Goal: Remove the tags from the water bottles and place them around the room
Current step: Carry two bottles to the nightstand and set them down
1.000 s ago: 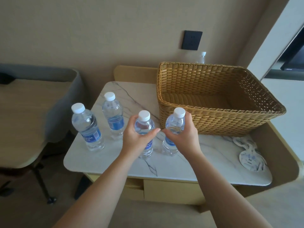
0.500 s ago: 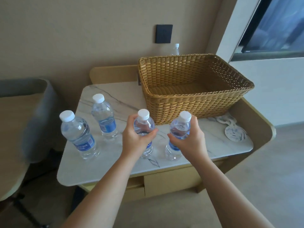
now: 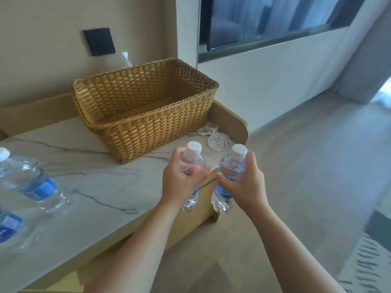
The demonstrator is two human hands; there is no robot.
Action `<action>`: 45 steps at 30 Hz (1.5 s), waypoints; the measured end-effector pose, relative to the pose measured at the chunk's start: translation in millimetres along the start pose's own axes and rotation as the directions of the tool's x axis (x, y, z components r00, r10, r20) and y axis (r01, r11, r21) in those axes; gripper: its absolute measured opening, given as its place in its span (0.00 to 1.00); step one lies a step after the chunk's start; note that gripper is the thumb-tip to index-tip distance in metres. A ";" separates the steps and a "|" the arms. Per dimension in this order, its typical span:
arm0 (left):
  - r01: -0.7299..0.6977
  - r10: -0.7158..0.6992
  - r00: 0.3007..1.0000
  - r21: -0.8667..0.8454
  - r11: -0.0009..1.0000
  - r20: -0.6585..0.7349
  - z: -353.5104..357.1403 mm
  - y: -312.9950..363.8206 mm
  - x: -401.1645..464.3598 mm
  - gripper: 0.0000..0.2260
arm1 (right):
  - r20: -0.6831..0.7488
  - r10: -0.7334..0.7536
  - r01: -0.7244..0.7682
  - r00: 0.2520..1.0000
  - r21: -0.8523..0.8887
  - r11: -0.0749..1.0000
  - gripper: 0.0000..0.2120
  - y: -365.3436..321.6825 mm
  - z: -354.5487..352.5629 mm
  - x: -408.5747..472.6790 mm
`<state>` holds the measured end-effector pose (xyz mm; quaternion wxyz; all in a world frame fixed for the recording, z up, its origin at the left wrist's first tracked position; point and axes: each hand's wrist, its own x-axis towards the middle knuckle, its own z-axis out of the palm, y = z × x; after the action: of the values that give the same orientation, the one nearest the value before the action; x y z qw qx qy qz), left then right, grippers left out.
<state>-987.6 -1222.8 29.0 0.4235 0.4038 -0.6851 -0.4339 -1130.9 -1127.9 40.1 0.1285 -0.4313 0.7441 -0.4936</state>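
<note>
My left hand (image 3: 182,182) grips a clear water bottle (image 3: 192,157) with a white cap and blue label, held upright off the table's right front corner. My right hand (image 3: 246,185) grips a second, similar water bottle (image 3: 231,166) just to the right of it, over the floor. Two more bottles stand on the marble table (image 3: 95,187): one (image 3: 31,180) at the far left and another (image 3: 8,227) cut off by the left frame edge. White paper tags (image 3: 215,139) lie on the table behind the held bottles.
A wicker basket (image 3: 146,123), nothing inside, stands at the back of the table, with another bottle (image 3: 124,60) behind it by a black wall plate (image 3: 99,41). Grey carpet stretches to the right; a dark screen (image 3: 275,20) hangs on the wall and a patterned rug (image 3: 370,263) lies at lower right.
Both hands have lifted their bottles off the table and carried them right, past the table's corner. The view has swung right, pushing the two standing bottles to the left edge.
</note>
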 end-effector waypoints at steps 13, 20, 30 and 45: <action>-0.033 0.127 0.881 -0.210 0.977 0.456 312.4 116.0 -71.2 0.24 | -0.535 0.175 -0.261 0.826 -0.089 0.961 0.29 150.8 -297.8 -52.6; -0.073 0.247 0.768 -0.303 0.950 0.591 461.1 177.6 -138.6 0.22 | -0.728 0.242 -0.384 0.642 -0.031 0.923 0.32 216.1 -433.5 -120.7; -0.059 0.306 0.551 -0.330 0.942 0.777 639.7 218.4 -189.2 0.22 | -0.882 0.203 -0.530 0.426 -0.061 0.846 0.33 300.1 -559.1 -147.5; -0.041 0.378 0.318 -0.386 0.922 0.870 985.9 309.8 -130.0 0.22 | -0.966 0.171 -0.588 0.192 0.026 0.808 0.32 460.7 -787.9 2.2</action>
<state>-1921.7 -762.0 28.2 0.0648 -0.0772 -0.7765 -0.6220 -1855.8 -573.3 28.9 -0.2896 0.1289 0.8311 -0.4569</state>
